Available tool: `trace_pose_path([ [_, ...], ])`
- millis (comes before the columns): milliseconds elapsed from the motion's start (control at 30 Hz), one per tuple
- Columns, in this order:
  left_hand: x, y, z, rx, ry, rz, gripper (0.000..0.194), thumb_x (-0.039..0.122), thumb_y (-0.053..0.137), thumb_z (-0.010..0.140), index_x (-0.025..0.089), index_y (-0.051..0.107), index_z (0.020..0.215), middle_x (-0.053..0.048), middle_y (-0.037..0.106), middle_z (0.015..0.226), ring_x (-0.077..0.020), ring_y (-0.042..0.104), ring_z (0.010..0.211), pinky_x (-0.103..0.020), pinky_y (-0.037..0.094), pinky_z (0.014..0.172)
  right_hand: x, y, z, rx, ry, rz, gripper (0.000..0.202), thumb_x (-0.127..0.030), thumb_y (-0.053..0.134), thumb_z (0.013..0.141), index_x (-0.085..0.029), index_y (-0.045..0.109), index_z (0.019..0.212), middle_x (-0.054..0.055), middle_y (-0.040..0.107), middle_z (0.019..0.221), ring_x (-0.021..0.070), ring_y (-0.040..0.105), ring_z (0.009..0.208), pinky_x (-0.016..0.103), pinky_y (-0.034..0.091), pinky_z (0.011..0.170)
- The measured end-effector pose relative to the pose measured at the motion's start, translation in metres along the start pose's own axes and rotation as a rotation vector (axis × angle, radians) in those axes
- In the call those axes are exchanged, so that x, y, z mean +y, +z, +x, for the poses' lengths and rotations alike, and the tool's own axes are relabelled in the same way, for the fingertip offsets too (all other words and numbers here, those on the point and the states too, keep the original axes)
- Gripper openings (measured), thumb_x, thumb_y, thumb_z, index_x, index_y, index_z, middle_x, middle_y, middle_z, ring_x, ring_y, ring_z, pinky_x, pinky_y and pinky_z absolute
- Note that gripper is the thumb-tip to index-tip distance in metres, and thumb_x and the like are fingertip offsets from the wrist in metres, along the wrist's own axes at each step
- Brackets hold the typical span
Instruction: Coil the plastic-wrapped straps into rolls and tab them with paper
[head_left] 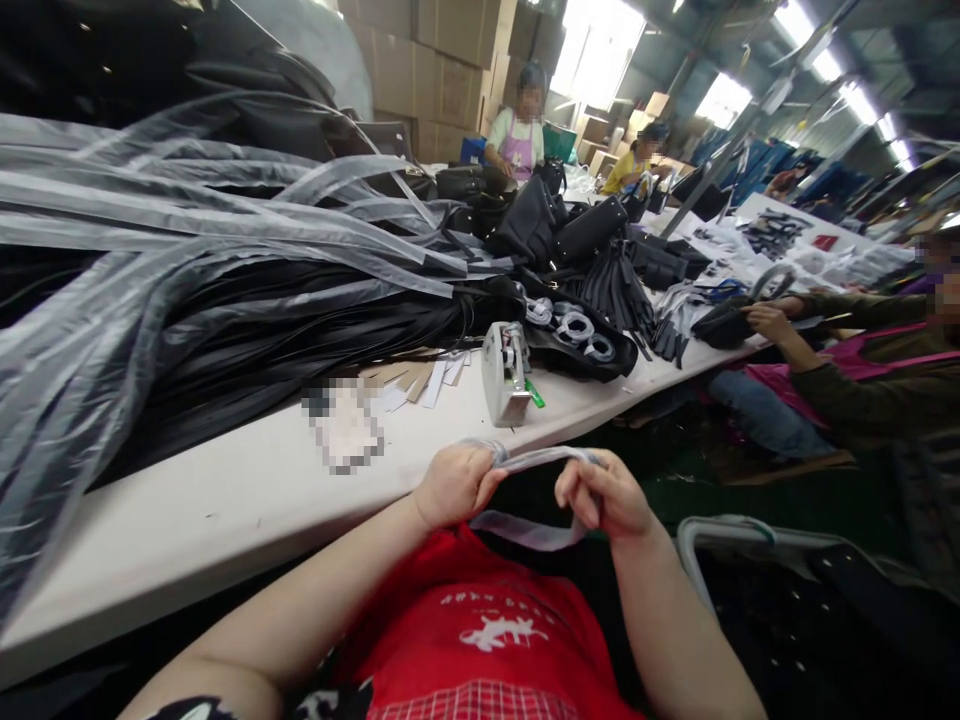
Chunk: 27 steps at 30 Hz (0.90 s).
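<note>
A strip of see-through plastic (pixel 546 458) stretches between my two hands in front of the table edge. My left hand (pixel 457 486) is closed around one end, where the strip is bunched over the fingers. Curled fingers of my right hand (pixel 609 496) grip the other part. Below, a loop of the same strip (pixel 529 530) hangs in front of my red apron (pixel 487 620). Whether anything lies inside the plastic cannot be made out. Just beyond my hands, a tape dispenser (pixel 506 375) stands on the white table (pixel 262 500).
Long black straps (pixel 300 340) and plastic sleeves (pixel 300 225) pile up on the left. Coiled wrapped straps (pixel 576 326) lie behind the dispenser, near cardboard strips (pixel 412 380) and a blurred patch (pixel 343 425). A co-worker's hands (pixel 772 320) hold a black bag at right.
</note>
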<state>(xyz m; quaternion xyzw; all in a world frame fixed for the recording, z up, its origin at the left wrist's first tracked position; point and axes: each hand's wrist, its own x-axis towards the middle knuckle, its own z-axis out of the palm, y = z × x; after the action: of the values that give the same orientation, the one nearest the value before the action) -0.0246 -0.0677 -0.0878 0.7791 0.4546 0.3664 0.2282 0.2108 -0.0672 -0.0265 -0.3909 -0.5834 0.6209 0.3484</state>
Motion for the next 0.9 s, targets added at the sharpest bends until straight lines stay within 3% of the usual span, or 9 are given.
trace_pose_path([
  [100,0.022,0.002,0.000,-0.188,-0.281,-0.249,0.059,0.057,0.026,0.093,0.020,0.057,0.059,-0.004,0.055,0.052,-0.0171,0.052,0.050,-0.028,0.040,0.054,-0.005,-0.024,0.015,0.284,-0.087,-0.409,0.034,-0.042,0.070,0.075,-0.015,0.069,0.095,0.007,0.069,0.078,0.0196,0.063,0.070,0.033,0.051,0.070],
  [233,0.059,-0.003,0.010,-0.341,-0.604,-0.900,0.064,0.072,0.029,0.087,0.019,0.055,0.061,0.006,0.034,0.037,-0.0118,0.036,0.033,-0.026,0.037,0.043,0.015,0.009,0.023,0.037,-0.157,-0.531,0.052,-0.027,0.069,0.075,-0.019,0.058,0.125,0.010,0.063,0.118,0.0242,0.056,0.109,0.039,0.043,0.098],
  [367,0.072,-0.033,0.032,0.075,-0.497,-1.138,0.057,0.067,0.035,0.089,0.017,0.060,0.083,0.006,0.041,0.047,-0.0126,0.047,0.042,-0.029,0.048,0.055,0.050,0.075,0.011,-0.155,0.013,-0.376,0.029,-0.036,0.047,0.094,-0.017,0.069,0.092,0.005,0.065,0.081,0.0162,0.059,0.073,0.028,0.049,0.068],
  [433,0.059,-0.049,0.041,0.406,-0.287,-0.896,0.052,0.063,0.035,0.092,0.017,0.061,0.093,0.001,0.054,0.061,-0.0161,0.058,0.059,-0.034,0.051,0.070,0.052,0.092,-0.004,-0.370,0.057,-0.256,0.039,-0.043,0.046,0.095,-0.016,0.071,0.087,0.001,0.058,0.065,0.0115,0.051,0.058,0.023,0.043,0.055],
  [500,0.037,-0.055,0.044,0.529,-0.082,-0.488,0.053,0.062,0.033,0.092,0.018,0.062,0.087,-0.005,0.061,0.072,-0.0207,0.061,0.075,-0.037,0.049,0.081,0.037,0.088,-0.017,-0.516,0.076,-0.051,0.046,-0.051,0.047,0.094,-0.014,0.073,0.091,-0.002,0.050,0.056,0.0075,0.040,0.045,0.021,0.034,0.045],
  [600,0.007,-0.042,0.033,0.223,0.081,-0.068,0.056,0.068,0.036,0.086,0.020,0.057,0.064,-0.008,0.058,0.062,-0.0231,0.058,0.067,-0.036,0.047,0.071,0.005,0.046,-0.017,-0.303,-0.024,0.099,0.055,-0.059,0.047,0.090,-0.011,0.072,0.084,-0.003,0.047,0.047,0.0058,0.030,0.036,0.022,0.030,0.040],
  [700,0.004,-0.020,0.016,-0.058,-0.020,-0.001,0.056,0.065,0.036,0.086,0.022,0.053,0.055,-0.006,0.055,0.054,-0.0202,0.054,0.056,-0.032,0.042,0.060,-0.009,-0.004,0.003,-0.058,-0.033,-0.241,0.043,-0.053,0.056,0.087,-0.013,0.071,0.079,0.001,0.056,0.050,0.0125,0.050,0.045,0.026,0.044,0.053],
  [800,0.017,-0.006,0.007,-0.223,-0.343,-0.238,0.065,0.062,0.024,0.092,0.021,0.057,0.054,-0.003,0.051,0.046,-0.0173,0.052,0.047,-0.029,0.038,0.054,-0.001,-0.022,0.018,0.128,-0.104,-0.661,0.036,-0.040,0.071,0.076,-0.016,0.068,0.104,0.009,0.069,0.096,0.0231,0.063,0.089,0.035,0.050,0.082],
  [900,0.030,-0.001,0.006,-0.369,-0.636,-0.690,0.068,0.072,0.027,0.087,0.019,0.058,0.057,0.004,0.038,0.035,-0.0132,0.039,0.033,-0.026,0.033,0.043,0.019,-0.005,0.021,-0.050,-0.185,-0.700,0.060,-0.029,0.072,0.074,-0.019,0.053,0.129,0.011,0.059,0.125,0.0243,0.056,0.112,0.038,0.043,0.099],
])
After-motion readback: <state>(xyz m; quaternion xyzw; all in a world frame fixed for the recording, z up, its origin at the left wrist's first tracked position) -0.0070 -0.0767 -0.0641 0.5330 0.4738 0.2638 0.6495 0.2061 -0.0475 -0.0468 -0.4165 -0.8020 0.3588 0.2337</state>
